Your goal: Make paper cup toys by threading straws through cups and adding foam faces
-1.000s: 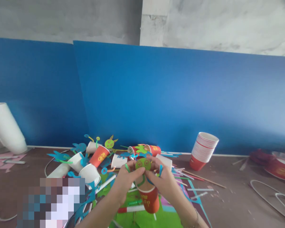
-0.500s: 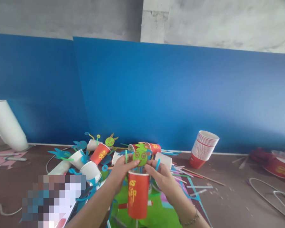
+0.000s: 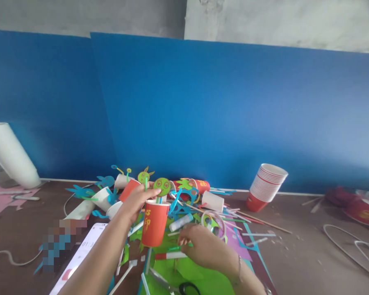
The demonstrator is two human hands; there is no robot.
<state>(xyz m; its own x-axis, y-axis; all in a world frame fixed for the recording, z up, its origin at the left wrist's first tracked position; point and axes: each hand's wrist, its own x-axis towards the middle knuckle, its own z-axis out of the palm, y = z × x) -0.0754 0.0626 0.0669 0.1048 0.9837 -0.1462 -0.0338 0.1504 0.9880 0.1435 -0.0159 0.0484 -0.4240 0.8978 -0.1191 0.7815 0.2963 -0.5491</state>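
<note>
My left hand (image 3: 137, 198) has its thumb on the edge of a round green paper face (image 3: 162, 187) with drawn eyes. The face stands on pale strips or straws over the mouth of a red paper cup (image 3: 153, 229) with yellow lettering. Beside the fingers a short green straw (image 3: 146, 183) points up. My right hand (image 3: 204, 241) is low over green paper (image 3: 197, 272), its fingers curled together. Bits of green show at those fingertips; what they pinch is hidden. Just below them lies a red-and-white marker (image 3: 170, 255). Scissors (image 3: 187, 289) lie nearer to me.
Decorated paper cups (image 3: 103, 198) lie at the back left. A tape roll (image 3: 223, 225), a glue stick (image 3: 181, 222) and scattered straws surround my right hand. A leaning stack of cups (image 3: 266, 186) stands at the right, a phone (image 3: 83, 250) lies left, and a blue panel (image 3: 203, 110) closes the back.
My right hand has left the green face and dropped toward the green paper. My left hand has moved left with the face and red cup. The view has tilted down slightly.
</note>
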